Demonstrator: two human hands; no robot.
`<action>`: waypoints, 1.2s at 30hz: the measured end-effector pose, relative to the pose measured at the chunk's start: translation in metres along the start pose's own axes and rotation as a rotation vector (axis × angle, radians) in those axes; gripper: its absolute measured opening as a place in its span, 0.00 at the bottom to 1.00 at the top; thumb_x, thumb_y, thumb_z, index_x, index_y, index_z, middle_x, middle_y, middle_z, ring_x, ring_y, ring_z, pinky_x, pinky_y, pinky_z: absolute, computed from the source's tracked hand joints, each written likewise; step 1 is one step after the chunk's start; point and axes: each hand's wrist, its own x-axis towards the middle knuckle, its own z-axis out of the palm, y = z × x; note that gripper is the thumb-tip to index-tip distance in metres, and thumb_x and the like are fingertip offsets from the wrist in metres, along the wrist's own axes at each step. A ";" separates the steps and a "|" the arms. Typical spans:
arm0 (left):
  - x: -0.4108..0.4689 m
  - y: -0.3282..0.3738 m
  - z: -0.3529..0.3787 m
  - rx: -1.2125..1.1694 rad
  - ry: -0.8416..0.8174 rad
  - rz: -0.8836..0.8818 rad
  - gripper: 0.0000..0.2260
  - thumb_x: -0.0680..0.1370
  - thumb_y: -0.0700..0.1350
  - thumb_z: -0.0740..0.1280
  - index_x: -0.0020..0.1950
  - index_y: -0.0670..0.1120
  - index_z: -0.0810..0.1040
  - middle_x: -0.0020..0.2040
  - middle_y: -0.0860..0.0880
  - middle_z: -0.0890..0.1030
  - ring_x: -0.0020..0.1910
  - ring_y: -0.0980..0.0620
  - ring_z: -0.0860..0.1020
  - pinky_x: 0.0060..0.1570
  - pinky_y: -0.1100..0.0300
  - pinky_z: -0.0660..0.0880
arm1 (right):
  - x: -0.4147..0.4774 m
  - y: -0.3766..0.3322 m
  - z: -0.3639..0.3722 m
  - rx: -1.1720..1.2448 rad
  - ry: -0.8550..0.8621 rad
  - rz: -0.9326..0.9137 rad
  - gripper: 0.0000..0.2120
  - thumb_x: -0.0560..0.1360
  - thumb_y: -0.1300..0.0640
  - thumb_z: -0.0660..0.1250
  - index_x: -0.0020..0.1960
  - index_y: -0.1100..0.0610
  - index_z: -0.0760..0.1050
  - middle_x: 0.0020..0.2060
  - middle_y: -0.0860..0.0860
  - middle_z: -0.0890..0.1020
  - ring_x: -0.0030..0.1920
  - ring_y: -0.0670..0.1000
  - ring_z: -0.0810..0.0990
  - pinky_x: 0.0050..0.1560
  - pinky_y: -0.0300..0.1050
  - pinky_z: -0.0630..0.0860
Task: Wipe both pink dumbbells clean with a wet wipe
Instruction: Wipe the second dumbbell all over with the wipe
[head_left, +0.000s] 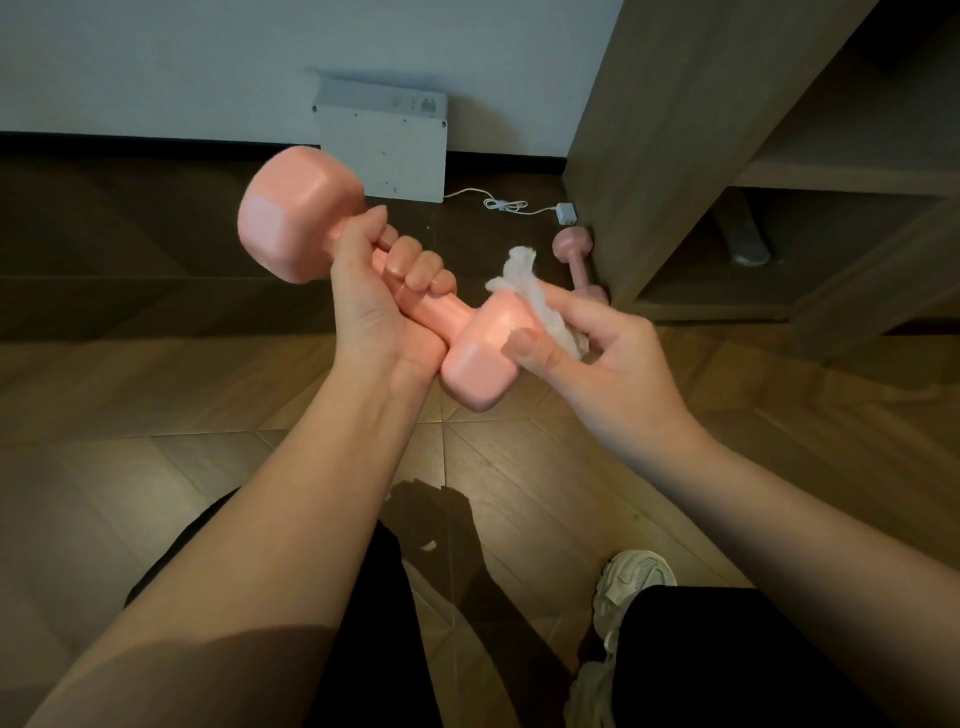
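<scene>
Wood floor (156, 395), white box (382, 145) at the wall; before it, left hand (374, 296) grips the dumbbell (291, 218), right hand (608, 364) pinches the wet wipe (524, 275) to its head (second dumbbell (574, 249) right of the box)

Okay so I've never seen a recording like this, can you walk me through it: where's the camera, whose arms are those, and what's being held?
There is no machine here: one camera worn on a person's head looks down at their own bare arms. The left hand grips a pink dumbbell by its handle, fingers curled round it. The right hand pinches a crumpled wet wipe against the dumbbell's nearer end. On the wooden floor, a second pink dumbbell lies beside a wooden shelf unit, and a white box stands against the wall, a white cable beside it. A pale shoe shows at the bottom.
</scene>
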 end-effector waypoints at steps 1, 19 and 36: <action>0.000 0.000 0.000 0.012 0.004 0.007 0.13 0.76 0.43 0.68 0.32 0.46 0.72 0.24 0.52 0.68 0.22 0.56 0.66 0.24 0.63 0.67 | 0.000 0.001 0.000 -0.048 0.011 -0.022 0.22 0.75 0.49 0.68 0.67 0.54 0.76 0.59 0.39 0.80 0.62 0.36 0.75 0.54 0.27 0.72; -0.004 -0.002 0.000 -0.074 -0.014 -0.110 0.05 0.76 0.40 0.70 0.43 0.43 0.75 0.35 0.47 0.77 0.33 0.52 0.76 0.38 0.61 0.75 | 0.000 -0.012 0.010 -0.416 0.017 -0.030 0.40 0.62 0.39 0.79 0.68 0.42 0.65 0.61 0.31 0.71 0.63 0.33 0.68 0.64 0.40 0.70; -0.008 0.009 0.001 0.069 -0.050 0.007 0.15 0.78 0.46 0.66 0.32 0.48 0.69 0.24 0.53 0.65 0.23 0.56 0.63 0.25 0.64 0.65 | -0.006 -0.016 0.012 -0.424 0.022 -0.231 0.25 0.75 0.47 0.70 0.70 0.46 0.68 0.68 0.39 0.71 0.72 0.39 0.66 0.75 0.62 0.58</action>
